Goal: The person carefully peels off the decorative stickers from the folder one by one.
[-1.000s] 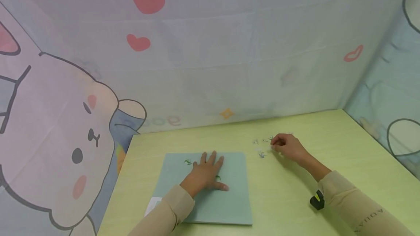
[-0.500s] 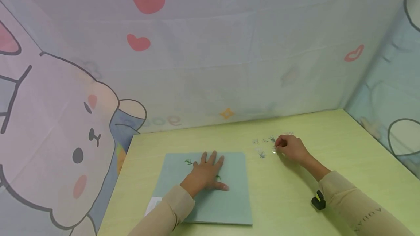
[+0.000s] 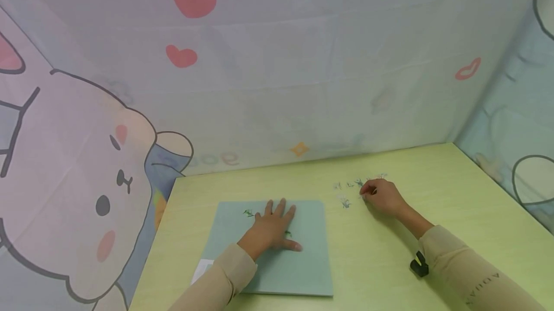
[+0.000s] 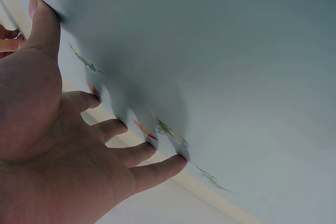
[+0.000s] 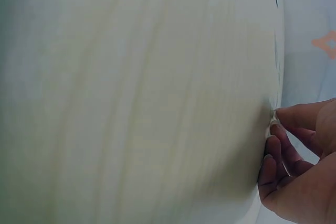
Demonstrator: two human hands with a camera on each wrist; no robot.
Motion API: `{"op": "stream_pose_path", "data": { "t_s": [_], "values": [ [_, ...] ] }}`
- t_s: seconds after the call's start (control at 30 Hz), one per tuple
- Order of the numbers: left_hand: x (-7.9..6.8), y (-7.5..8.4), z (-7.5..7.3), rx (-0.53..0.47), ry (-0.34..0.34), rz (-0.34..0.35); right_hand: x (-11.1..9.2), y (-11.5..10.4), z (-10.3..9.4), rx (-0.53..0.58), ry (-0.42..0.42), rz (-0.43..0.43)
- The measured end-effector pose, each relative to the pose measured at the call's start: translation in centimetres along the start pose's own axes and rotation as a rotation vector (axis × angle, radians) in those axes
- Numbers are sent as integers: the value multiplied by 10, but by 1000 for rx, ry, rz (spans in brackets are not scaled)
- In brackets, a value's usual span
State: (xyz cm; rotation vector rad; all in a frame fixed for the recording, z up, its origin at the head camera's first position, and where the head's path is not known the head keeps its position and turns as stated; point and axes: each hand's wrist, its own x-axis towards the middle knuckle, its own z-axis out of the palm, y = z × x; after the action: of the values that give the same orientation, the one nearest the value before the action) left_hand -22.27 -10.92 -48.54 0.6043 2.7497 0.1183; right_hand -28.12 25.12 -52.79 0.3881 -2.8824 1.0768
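Observation:
My left hand (image 3: 270, 229) lies spread on a pale blue-green board (image 3: 303, 272), fingertips and thumb pressing its surface. Small green leaf-like motifs (image 3: 248, 213) show on the board beside the fingers. The left wrist view also shows small orange motifs (image 4: 146, 130) near the fingertips. Over the table at the right, my right hand (image 3: 383, 196) has curled fingers, with thumb and index finger pinching a small clear piece (image 5: 273, 116) low at the tabletop. Several small clear pieces with bluish-grey plant-like prints, such as one piece (image 3: 345, 203), lie left of and behind this hand.
The board lies on a pale yellow-green wood-grain table (image 3: 372, 263). A white label (image 3: 201, 268) sits at the board's lower left corner. A black clip-like object (image 3: 419, 265) is by the right sleeve. A printed cloth (image 3: 277, 85) hangs behind the table.
My right hand has shifted slightly right, uncovering more of the printed pieces, then a little back left. A glint showed under its fingertips half a second ago. My left hand has stayed still.

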Motion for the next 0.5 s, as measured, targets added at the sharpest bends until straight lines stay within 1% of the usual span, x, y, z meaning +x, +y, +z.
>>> {"op": "stream_pose_path", "data": {
  "t_s": [0.3, 0.5],
  "values": [
    [-1, 0, -2, -3, -3, -4, -1, -6, 0, 22, 14, -6],
    [0, 0, 0, -4, -2, -7, -2, -12, 0, 3, 4, -28]
  ]
}}
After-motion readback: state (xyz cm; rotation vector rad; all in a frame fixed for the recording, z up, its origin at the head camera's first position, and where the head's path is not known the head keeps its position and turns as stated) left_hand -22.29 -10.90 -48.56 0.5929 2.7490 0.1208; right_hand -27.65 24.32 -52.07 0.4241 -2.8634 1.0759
